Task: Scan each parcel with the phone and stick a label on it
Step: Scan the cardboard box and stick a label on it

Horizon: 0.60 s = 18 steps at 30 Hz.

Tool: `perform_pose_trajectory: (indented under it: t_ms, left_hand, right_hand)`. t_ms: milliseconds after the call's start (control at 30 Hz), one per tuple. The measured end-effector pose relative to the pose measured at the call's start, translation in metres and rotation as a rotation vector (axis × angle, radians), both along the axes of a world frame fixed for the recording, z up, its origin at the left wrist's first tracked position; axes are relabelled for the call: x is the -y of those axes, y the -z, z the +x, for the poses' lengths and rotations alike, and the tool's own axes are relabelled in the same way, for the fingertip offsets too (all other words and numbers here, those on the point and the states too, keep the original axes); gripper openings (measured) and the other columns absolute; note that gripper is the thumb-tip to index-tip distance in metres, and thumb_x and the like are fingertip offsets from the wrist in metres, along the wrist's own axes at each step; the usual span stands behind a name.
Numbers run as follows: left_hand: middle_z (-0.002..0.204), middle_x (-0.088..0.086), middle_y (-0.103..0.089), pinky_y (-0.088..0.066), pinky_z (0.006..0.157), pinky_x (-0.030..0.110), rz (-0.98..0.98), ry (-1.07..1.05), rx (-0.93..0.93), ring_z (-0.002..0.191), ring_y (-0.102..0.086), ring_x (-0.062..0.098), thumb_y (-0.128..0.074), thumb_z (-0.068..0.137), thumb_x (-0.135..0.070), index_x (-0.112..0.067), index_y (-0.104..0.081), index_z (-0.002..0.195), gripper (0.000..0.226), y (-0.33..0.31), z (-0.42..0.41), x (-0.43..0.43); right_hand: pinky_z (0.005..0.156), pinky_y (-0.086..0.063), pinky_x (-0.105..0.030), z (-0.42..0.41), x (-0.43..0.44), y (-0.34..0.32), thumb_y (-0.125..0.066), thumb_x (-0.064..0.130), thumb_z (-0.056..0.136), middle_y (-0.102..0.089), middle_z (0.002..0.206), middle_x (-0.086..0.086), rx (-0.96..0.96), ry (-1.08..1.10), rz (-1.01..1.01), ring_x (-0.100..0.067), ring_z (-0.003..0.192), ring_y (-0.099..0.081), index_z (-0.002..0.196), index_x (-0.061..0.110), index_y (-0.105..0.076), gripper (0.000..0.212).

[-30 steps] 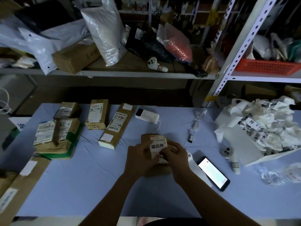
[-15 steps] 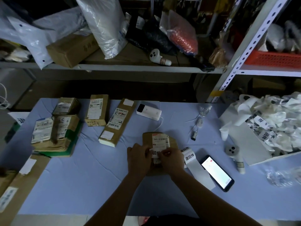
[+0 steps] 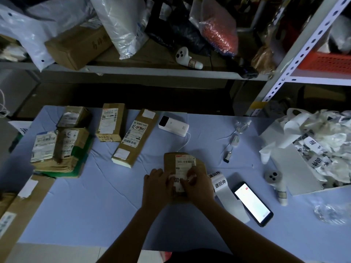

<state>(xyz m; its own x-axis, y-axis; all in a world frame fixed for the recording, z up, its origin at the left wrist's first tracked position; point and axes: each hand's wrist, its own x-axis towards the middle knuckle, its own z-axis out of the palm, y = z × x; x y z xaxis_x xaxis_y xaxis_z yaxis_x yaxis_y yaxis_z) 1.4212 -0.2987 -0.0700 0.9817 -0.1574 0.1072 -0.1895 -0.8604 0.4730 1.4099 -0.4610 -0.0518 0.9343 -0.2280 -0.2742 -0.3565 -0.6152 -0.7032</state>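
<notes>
Both hands, left and right, pressed flat, fingertips together

Bare forearms, no sleeves visible

Your view is dim overall, the shelving behind nearly black. The brightest source is the lit white screen of the black smartphone lying flat on the pale blue cloth tabletop. Clear plastic bags on the shelf show soft glare. Straight edges bow towards the corners. Fine print reads soft.
</notes>
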Motion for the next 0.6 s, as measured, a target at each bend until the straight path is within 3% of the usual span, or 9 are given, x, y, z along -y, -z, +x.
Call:
perform_pose_trajectory:
  t_ms: [100, 167, 300, 367, 467, 533, 600]
  left_hand:
    - [0.088, -0.004, -0.047, -0.043, 0.066, 0.033, -0.032, 0.080, 0.025, 0.075, -0.050, 0.014, -0.070, 0.091, -0.032, -0.024, -0.071, 0.107, 0.018, 0.000, -0.001, -0.008]
    - [0.090, -0.002, -0.048, -0.048, 0.061, 0.035, -0.013, 0.157, 0.047, 0.073, -0.051, 0.013, -0.067, 0.093, -0.036, -0.025, -0.071, 0.112, 0.022, 0.000, -0.002, -0.017]
    - [0.096, -0.003, -0.054, -0.054, 0.059, 0.035, -0.150, 0.192, 0.021, 0.074, -0.062, 0.011, -0.059, 0.098, -0.039, -0.020, -0.073, 0.104, 0.024, -0.002, -0.006, -0.029]
    - [0.097, -0.006, -0.058, -0.057, 0.059, 0.028, -0.217, 0.155, 0.010, 0.077, -0.067, 0.008, -0.058, 0.099, -0.040, -0.017, -0.074, 0.102, 0.028, 0.001, -0.010, -0.029]
    - [0.101, -0.012, -0.063, -0.059, 0.066, 0.020, -0.390, 0.015, -0.047, 0.089, -0.069, 0.006, -0.063, 0.097, -0.033, -0.026, -0.070, 0.114, 0.019, 0.009, -0.019, -0.021]
    - [0.111, -0.014, -0.066, -0.059, 0.076, 0.021, -0.574, -0.094, -0.166, 0.100, -0.068, 0.004, -0.070, 0.093, -0.025, -0.030, -0.058, 0.133, 0.042, 0.011, -0.023, -0.012]
    - [0.124, -0.009, -0.066, -0.059, 0.089, 0.030, -0.746, -0.168, -0.352, 0.112, -0.065, 0.006, -0.073, 0.091, -0.022, -0.025, -0.051, 0.144, 0.057, 0.010, -0.031, -0.001]
  right_hand:
    - [0.080, -0.059, -0.028, -0.001, 0.010, 0.001, -0.073, 0.030, 0.090, -0.070, 0.102, 0.009, -0.013, -0.136, -0.002, -0.002, 0.085, -0.064, 0.119, 0.032, -0.068, 0.029]
    - [0.086, -0.058, -0.031, -0.001, 0.014, 0.001, -0.069, 0.034, 0.093, -0.072, 0.107, 0.008, -0.026, -0.203, -0.060, -0.005, 0.093, -0.065, 0.128, 0.033, -0.067, 0.035]
    - [0.086, -0.058, -0.034, -0.007, 0.013, -0.003, -0.061, 0.048, 0.095, -0.069, 0.116, 0.011, -0.066, -0.229, -0.215, -0.009, 0.102, -0.065, 0.131, 0.042, -0.061, 0.036]
    - [0.084, -0.059, -0.035, -0.011, 0.015, -0.003, -0.062, 0.048, 0.094, -0.069, 0.116, 0.010, -0.056, -0.178, -0.222, -0.010, 0.100, -0.066, 0.130, 0.039, -0.062, 0.037]
    - [0.076, -0.060, -0.036, -0.023, 0.026, -0.005, -0.070, 0.043, 0.087, -0.063, 0.110, 0.008, 0.039, -0.054, -0.258, -0.016, 0.098, -0.066, 0.121, 0.033, -0.064, 0.036]
    - [0.081, -0.058, -0.040, -0.034, 0.039, 0.000, -0.077, 0.042, 0.082, -0.054, 0.119, 0.001, 0.109, 0.057, -0.258, -0.020, 0.108, -0.058, 0.131, 0.028, -0.059, 0.055]
    - [0.090, -0.056, -0.045, -0.044, 0.055, 0.008, -0.083, 0.044, 0.079, -0.051, 0.129, -0.002, 0.097, 0.112, -0.172, -0.024, 0.119, -0.053, 0.144, 0.020, -0.049, 0.077]
